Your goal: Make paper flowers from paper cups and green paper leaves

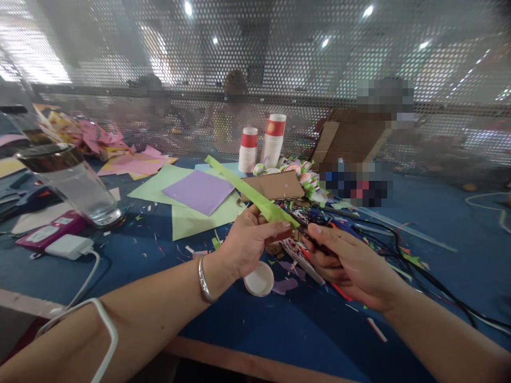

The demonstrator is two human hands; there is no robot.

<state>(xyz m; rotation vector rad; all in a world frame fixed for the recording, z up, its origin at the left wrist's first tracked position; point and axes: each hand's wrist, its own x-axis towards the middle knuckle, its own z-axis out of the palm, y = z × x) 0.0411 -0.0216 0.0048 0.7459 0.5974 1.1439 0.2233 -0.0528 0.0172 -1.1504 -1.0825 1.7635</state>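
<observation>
My left hand (249, 239) pinches a long strip of light green paper (249, 192) between thumb and fingers, and the strip slants up to the left. In my right hand (345, 260) are what look like dark scissors (300, 223), mostly covered by the fingers, with the blade end at the strip's lower right end. Below the hands a small white paper cup (258, 279) stands with its mouth up. Paper scraps (285, 286) lie around it. Behind the strip is a piece of brown cardboard (275, 186).
Two stacks of paper cups (272, 141) stand at the back. Green and purple sheets (197, 191) lie left of centre. Further left are a glass tumbler (77, 183) and a purple power strip (54, 230). Black cables (423, 268) cross the right side; a cardboard box (347, 141) stands behind.
</observation>
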